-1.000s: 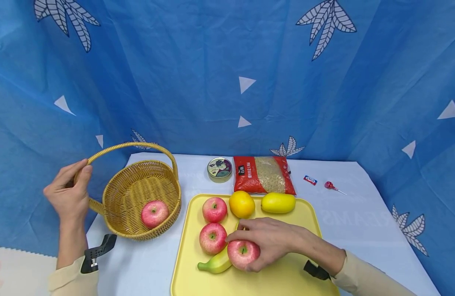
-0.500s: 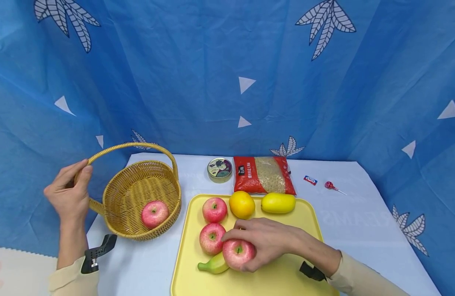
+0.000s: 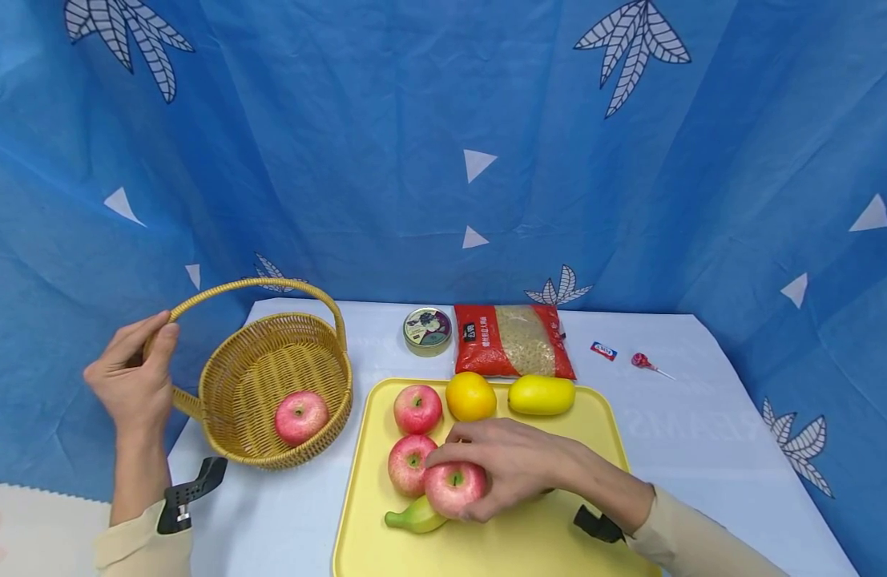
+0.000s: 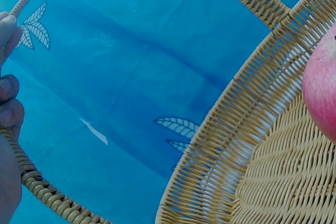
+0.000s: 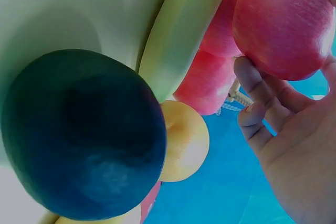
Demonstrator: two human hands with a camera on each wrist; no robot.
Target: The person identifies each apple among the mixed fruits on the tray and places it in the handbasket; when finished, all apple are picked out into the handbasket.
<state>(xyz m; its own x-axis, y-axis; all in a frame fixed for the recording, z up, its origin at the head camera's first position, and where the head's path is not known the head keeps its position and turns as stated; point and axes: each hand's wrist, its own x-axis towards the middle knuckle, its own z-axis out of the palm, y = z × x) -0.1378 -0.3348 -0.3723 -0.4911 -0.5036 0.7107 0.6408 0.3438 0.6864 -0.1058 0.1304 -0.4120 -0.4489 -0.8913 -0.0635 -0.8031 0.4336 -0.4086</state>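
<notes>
My left hand (image 3: 135, 365) grips the handle (image 3: 259, 282) of a round wicker basket (image 3: 219, 401) on the left. One red apple (image 3: 302, 417) lies in that basket. In my right hand (image 3: 504, 461) is another red apple (image 3: 453, 487), held between thumb and fingers over the yellow tray (image 3: 385, 557). It overlaps the banana (image 3: 417, 515) and the near one of two tray apples (image 3: 409, 465) in the head view. The right wrist view shows the held apple (image 5: 286, 22) off the tray surface, fingers curved along its side, and the banana (image 5: 184, 30) behind.
An orange (image 3: 471, 397) and a yellow oblong fruit (image 3: 542, 395) lie along the tray's far edge. A dark round fruit (image 5: 84, 135) sits under my right forearm. Behind the tray stand a round tin (image 3: 427, 330) and a red pasta bag (image 3: 514, 340); a lollipop (image 3: 641, 361) lies right.
My right hand has carried its apple a little to the left and slightly up in the head view. The left hand and the basket have stayed in place.
</notes>
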